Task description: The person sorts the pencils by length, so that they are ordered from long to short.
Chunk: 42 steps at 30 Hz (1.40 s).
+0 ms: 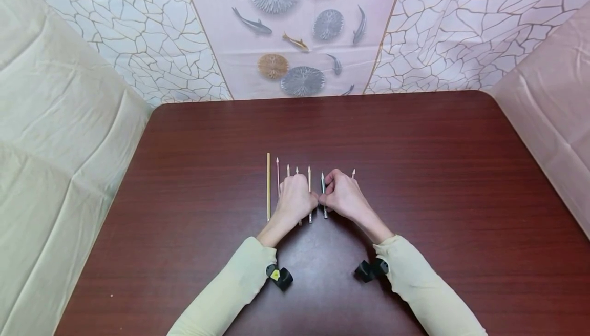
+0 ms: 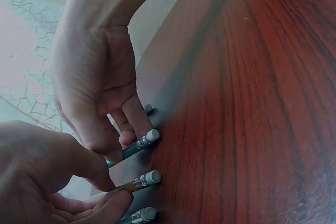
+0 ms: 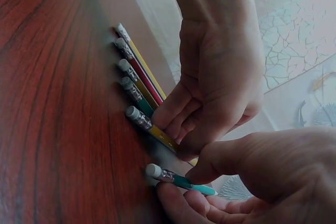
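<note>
Near the table's middle, several pencils lie side by side, their sharpened tips pointing away from me. My left hand (image 1: pixel 295 197) reaches over the row, with thumb and fingers pinching a yellow pencil (image 3: pixel 164 137) near its eraser end. Just to the right, my right hand (image 1: pixel 346 197) pinches a teal pencil (image 3: pixel 184 182) between thumb and fingers; its white eraser faces me. Both hands are close together. Left of them lie a longer yellow pencil (image 1: pixel 269 187) with no sharpened tip showing and a red pencil (image 3: pixel 142 73). Another teal pencil (image 3: pixel 137 96) is partly hidden by my left hand.
Beyond my right hand a pencil tip (image 1: pixel 353 173) shows, the rest of it hidden. The dark red-brown table (image 1: pixel 438 172) has rounded far corners. Patterned cloth (image 1: pixel 295 54) hangs behind it, with pale cloth (image 1: pixel 69 146) along the left side.
</note>
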{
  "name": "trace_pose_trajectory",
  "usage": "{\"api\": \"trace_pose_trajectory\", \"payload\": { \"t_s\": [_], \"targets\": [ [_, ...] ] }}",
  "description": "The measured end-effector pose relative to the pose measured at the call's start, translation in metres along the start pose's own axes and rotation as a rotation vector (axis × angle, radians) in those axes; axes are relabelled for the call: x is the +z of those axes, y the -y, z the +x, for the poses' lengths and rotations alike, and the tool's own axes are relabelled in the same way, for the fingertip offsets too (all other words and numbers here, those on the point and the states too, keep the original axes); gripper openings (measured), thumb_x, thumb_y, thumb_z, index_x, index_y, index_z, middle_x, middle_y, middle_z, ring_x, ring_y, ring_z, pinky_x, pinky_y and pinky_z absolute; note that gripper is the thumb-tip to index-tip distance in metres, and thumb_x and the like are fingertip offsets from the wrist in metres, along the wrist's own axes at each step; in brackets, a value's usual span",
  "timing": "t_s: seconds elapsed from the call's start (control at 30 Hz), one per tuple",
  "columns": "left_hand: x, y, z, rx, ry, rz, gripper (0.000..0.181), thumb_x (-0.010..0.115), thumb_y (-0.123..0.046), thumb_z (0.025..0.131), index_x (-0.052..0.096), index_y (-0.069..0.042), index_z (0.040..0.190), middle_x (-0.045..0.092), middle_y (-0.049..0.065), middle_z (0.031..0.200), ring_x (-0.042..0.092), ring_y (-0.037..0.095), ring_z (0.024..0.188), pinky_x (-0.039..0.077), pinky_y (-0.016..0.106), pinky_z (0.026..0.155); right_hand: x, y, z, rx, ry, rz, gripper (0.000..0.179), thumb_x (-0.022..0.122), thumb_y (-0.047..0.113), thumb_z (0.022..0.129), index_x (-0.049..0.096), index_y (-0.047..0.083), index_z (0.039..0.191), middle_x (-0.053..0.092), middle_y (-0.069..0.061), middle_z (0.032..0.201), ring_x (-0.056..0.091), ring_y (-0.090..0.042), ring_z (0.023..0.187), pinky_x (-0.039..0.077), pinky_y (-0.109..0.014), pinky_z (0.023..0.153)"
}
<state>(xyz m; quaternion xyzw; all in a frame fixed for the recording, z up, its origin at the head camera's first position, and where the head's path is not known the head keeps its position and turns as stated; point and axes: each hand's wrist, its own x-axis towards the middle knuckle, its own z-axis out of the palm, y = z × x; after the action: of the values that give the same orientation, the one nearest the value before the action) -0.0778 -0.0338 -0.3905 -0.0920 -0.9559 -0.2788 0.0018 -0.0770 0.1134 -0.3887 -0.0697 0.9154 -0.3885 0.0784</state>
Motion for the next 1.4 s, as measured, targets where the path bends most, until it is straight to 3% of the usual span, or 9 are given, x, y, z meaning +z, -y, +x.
{"api": "trace_pose_trajectory", "payload": {
  "t_s": [0.23,0.47,0.6,1.03,1.4],
  "targets": [
    [0.0005,-0.0001,0.001,-0.007,0.018,-0.003,0.037,0.068,-0.004,0.069,0.04,-0.017,0.049,0.041,-0.004,0.05,0.053,0.021,0.054,0.05,0.042,0.062,0.0009,-0.0005,0.002,0.009,0.009,-0.013,0.032,0.077,0.013,0.077,0.058,-0.003,0.098,0.066,-0.005,0.076,0.066,-0.015,0.059,0.051,-0.036,0.072],
    [0.0019,-0.0008,0.0047,-0.002,0.053,0.052,0.032,0.073,-0.006,0.071,0.047,-0.013,0.055,0.057,0.007,0.062,0.065,0.03,0.067,0.053,0.044,0.067,0.0017,-0.0001,0.0039,0.015,0.036,-0.035,0.029,0.073,0.007,0.074,0.059,-0.003,0.098,0.066,-0.004,0.074,0.065,-0.013,0.055,0.051,-0.036,0.071],
    [0.0029,-0.0008,0.0059,-0.007,0.061,0.064,0.026,0.075,-0.006,0.071,0.052,-0.011,0.058,0.061,0.011,0.066,0.066,0.031,0.066,0.054,0.043,0.061,0.0018,0.0014,0.0044,0.004,0.054,-0.061,0.027,0.073,0.006,0.074,0.06,-0.004,0.096,0.066,-0.004,0.072,0.065,-0.013,0.053,0.052,-0.038,0.073],
    [0.0024,-0.0002,0.0062,0.002,0.072,0.068,0.031,0.069,-0.001,0.07,0.045,-0.013,0.055,0.053,0.005,0.059,0.06,0.026,0.059,0.051,0.04,0.055,0.0015,0.0017,0.0051,0.007,0.092,-0.049,0.023,0.069,0.002,0.074,0.06,-0.004,0.094,0.067,0.0,0.064,0.065,-0.012,0.051,0.052,-0.035,0.07],
    [0.0023,0.0009,0.0052,0.021,0.07,0.068,0.034,0.07,-0.002,0.071,0.043,-0.014,0.054,0.052,0.004,0.057,0.063,0.028,0.062,0.053,0.043,0.061,0.0022,0.0018,0.004,0.013,0.086,-0.034,0.023,0.068,0.001,0.073,0.061,-0.005,0.094,0.068,-0.001,0.064,0.066,-0.013,0.053,0.053,-0.034,0.068]
  ]
}}
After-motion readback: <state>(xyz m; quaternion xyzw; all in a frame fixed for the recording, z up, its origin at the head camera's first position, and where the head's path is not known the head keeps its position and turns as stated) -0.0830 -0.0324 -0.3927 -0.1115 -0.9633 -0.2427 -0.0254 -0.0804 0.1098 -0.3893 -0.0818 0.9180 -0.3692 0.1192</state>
